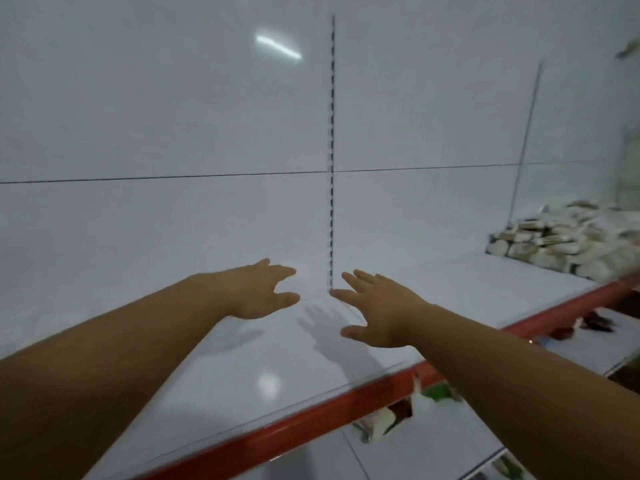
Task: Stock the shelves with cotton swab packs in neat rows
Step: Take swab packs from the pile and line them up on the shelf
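A white shelf (242, 375) with a red front edge runs across the view. Both my arms reach over it. My left hand (259, 292) hovers above the shelf with its fingers spread, holding nothing. My right hand (377, 310) is beside it, also spread and empty, and casts a shadow on the shelf. A loose pile of cotton swab packs (561, 240) lies on the same shelf at the far right, well away from both hands.
A white back panel (173, 133) with a slotted upright (332, 150) stands behind the shelf. Below the red edge (311, 417), a lower shelf (433, 431) carries a few coloured packets.
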Demonstrator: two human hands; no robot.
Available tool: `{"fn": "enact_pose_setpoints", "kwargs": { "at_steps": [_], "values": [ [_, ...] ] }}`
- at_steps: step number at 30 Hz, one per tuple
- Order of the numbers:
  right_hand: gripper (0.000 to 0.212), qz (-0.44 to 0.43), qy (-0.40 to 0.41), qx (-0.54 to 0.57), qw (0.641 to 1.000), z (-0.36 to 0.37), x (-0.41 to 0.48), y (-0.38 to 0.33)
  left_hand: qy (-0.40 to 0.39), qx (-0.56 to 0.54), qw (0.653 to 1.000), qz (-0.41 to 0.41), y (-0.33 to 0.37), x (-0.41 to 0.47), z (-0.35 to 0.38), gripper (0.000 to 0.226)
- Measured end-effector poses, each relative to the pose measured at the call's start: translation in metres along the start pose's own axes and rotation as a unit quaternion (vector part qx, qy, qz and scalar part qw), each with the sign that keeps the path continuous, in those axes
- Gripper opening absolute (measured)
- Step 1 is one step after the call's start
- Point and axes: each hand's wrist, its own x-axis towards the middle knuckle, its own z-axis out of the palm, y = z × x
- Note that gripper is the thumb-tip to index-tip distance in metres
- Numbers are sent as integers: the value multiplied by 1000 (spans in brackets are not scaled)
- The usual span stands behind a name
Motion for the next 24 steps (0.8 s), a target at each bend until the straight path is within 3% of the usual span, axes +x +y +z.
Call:
{"fn": "enact_pose_setpoints", "kwargs": {
  "at_steps": [4,13,24],
  "values": [
    [73,76,0,-3,997,10,-69,89,20,12,998,64,101,83,16,65],
    [76,233,-64,2,970,27,-201,260,-14,20,978,207,297,211,57,69],
    [75,337,-88,-58,935,10,-220,458,-29,-93,958,271,426,415,28,71]
  ]
}}
